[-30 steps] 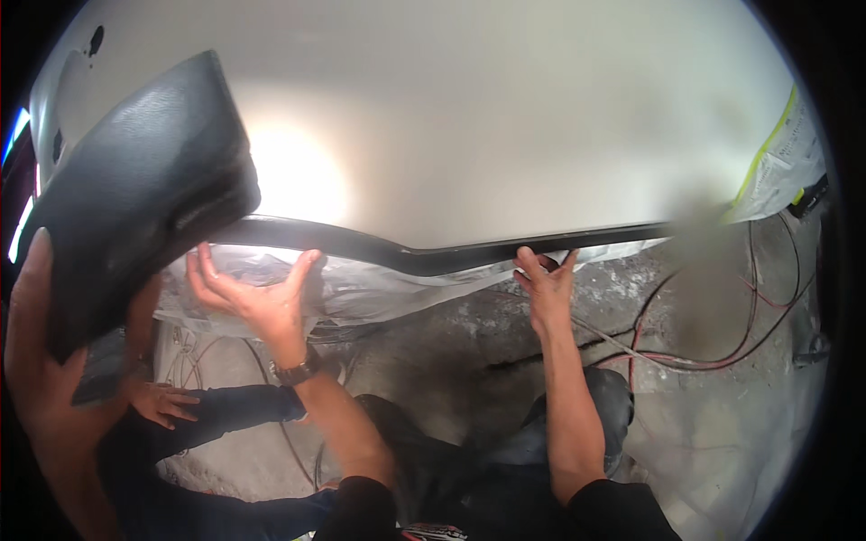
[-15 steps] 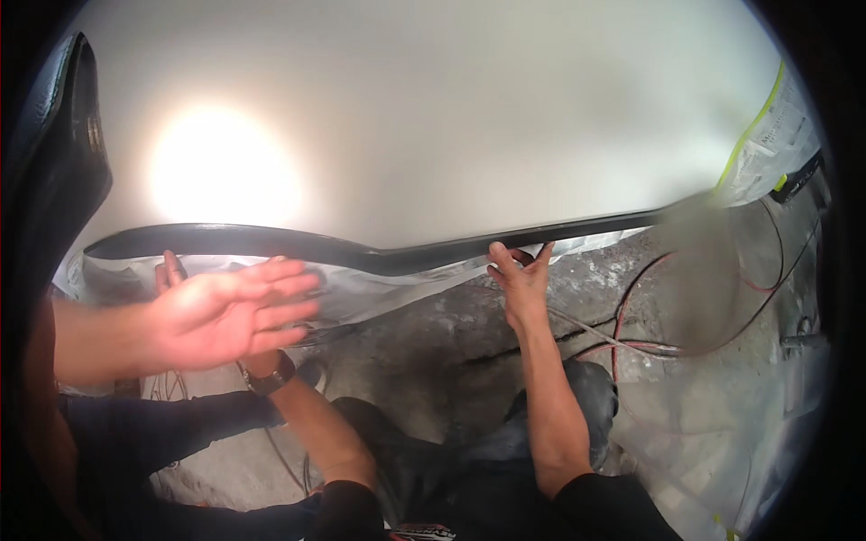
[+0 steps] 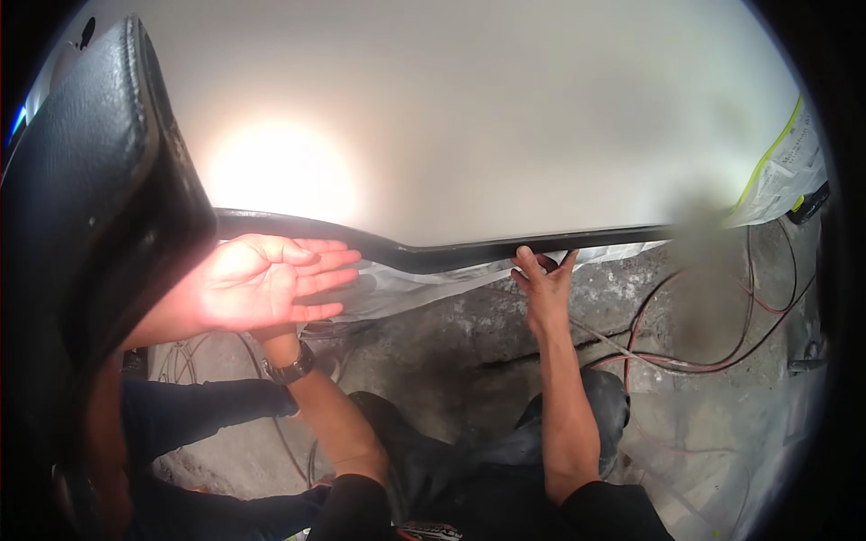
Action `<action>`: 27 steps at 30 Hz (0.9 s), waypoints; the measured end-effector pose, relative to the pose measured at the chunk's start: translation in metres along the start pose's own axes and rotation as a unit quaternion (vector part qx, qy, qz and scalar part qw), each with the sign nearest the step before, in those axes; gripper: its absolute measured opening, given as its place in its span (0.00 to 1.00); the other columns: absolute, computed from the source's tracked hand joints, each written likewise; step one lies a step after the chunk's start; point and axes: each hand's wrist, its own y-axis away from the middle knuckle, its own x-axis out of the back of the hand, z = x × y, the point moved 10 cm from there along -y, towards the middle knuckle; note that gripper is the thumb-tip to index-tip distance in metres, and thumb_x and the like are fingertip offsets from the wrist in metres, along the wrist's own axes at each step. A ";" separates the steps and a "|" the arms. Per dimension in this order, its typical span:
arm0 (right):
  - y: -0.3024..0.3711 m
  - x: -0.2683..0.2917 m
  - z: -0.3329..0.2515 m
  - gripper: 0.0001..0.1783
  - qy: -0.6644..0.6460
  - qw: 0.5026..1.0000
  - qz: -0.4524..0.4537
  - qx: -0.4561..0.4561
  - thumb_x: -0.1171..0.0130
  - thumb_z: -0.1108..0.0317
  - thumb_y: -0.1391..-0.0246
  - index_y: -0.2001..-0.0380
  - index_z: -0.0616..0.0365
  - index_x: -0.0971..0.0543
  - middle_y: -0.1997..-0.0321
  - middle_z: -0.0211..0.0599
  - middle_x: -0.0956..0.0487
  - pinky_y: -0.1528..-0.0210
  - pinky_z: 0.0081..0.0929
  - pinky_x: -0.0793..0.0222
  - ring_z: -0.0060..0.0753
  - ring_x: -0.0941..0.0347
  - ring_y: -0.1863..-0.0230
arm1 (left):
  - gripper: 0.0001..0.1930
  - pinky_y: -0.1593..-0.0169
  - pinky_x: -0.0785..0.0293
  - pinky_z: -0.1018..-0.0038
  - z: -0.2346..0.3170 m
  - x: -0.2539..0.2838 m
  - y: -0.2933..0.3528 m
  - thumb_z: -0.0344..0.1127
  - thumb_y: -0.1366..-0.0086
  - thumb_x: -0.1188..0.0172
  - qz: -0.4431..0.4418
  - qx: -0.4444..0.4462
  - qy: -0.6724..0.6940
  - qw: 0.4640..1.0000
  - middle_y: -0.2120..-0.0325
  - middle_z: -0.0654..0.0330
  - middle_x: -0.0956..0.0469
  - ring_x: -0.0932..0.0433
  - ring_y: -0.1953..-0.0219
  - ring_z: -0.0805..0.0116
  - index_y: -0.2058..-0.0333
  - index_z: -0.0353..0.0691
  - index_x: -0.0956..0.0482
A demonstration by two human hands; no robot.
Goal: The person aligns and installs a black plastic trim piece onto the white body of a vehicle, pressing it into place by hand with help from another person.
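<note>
Left grip (image 3: 274,341), in plain view a second ago, now mostly behind a co-worker's open palm (image 3: 248,284)

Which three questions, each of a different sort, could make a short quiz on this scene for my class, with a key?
1. True or false: the wearer's right hand touches the black strip along the pale panel's lower edge.

2. Multiple choice: what blocks the camera's view of the wearer's left hand?
A) a hose
B) another person's hand
C) green tape

3. Fill the gap: the wearer has a watch on the ____ wrist.

Key: 1 true; 2 B; 3 left.
</note>
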 end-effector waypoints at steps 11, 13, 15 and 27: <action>0.000 0.002 0.000 0.42 0.007 1.000 0.006 0.002 0.26 0.64 0.47 0.36 0.43 0.42 0.54 0.34 0.27 0.52 0.38 0.24 0.34 0.21 0.54 | 0.60 0.28 0.54 0.45 0.004 0.002 -0.004 0.59 0.51 0.25 0.017 -0.007 0.009 1.000 0.32 0.39 0.52 0.55 0.28 0.44 0.29 0.37 0.51; -0.001 0.000 -0.001 0.43 0.004 1.000 -0.001 0.004 0.26 0.64 0.47 0.35 0.43 0.42 0.54 0.34 0.27 0.52 0.39 0.24 0.34 0.21 0.53 | 0.61 0.28 0.55 0.45 0.005 0.003 -0.003 0.59 0.51 0.25 0.019 -0.007 0.010 1.000 0.32 0.39 0.52 0.55 0.27 0.44 0.29 0.37 0.52; -0.001 0.000 0.001 0.43 0.005 1.000 -0.006 0.004 0.26 0.63 0.47 0.35 0.43 0.43 0.54 0.34 0.27 0.51 0.39 0.24 0.35 0.21 0.53 | 0.61 0.27 0.55 0.44 0.004 0.005 -0.003 0.60 0.51 0.26 0.022 -0.007 0.010 1.000 0.32 0.38 0.52 0.56 0.27 0.44 0.29 0.37 0.52; -0.001 -0.001 0.000 0.48 0.007 1.000 -0.012 0.006 0.26 0.64 0.46 0.31 0.43 0.47 0.53 0.37 0.25 0.50 0.40 0.24 0.38 0.21 0.52 | 0.62 0.26 0.59 0.43 0.004 0.011 -0.004 0.63 0.49 0.28 0.062 -0.002 0.011 0.998 0.31 0.35 0.54 0.59 0.26 0.42 0.28 0.36 0.56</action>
